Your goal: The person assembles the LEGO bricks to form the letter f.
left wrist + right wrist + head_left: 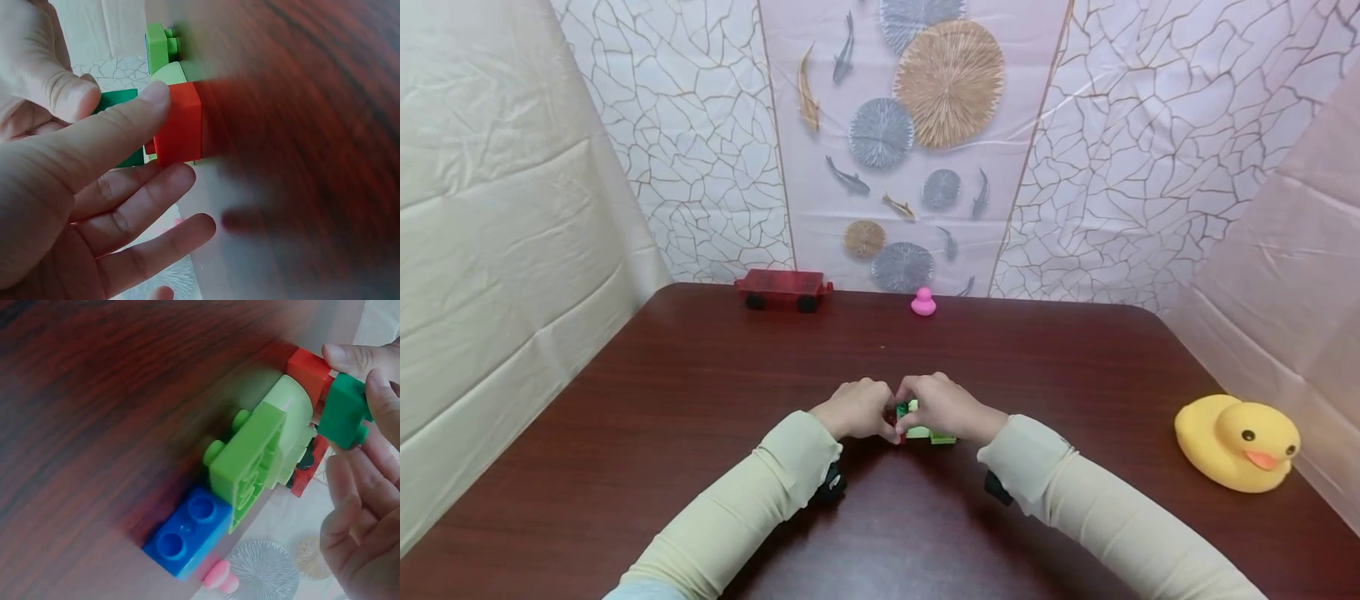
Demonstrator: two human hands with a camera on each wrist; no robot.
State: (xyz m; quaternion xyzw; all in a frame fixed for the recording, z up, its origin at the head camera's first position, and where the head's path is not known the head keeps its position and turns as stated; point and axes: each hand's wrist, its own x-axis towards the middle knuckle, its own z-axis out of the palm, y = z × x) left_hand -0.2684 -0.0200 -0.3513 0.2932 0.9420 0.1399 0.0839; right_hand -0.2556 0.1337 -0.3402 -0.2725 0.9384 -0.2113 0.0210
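Near the middle of the table, my left hand pinches a red toy brick between thumb and fingers, close over the tabletop. Facing it, my right hand grips a dark green brick, whose studs point toward that palm. The two bricks sit right against each other, the green one over the red one's studs. Beside them are a pale green rounded piece and a lime green brick with its hollow side showing. A blue brick lies alongside the lime one.
A see-through red toy wagon with black wheels stands at the table's back left. At the back middle sits a small pink duck. The large yellow duck is near the right edge. Patterned cloth hangs behind the table.
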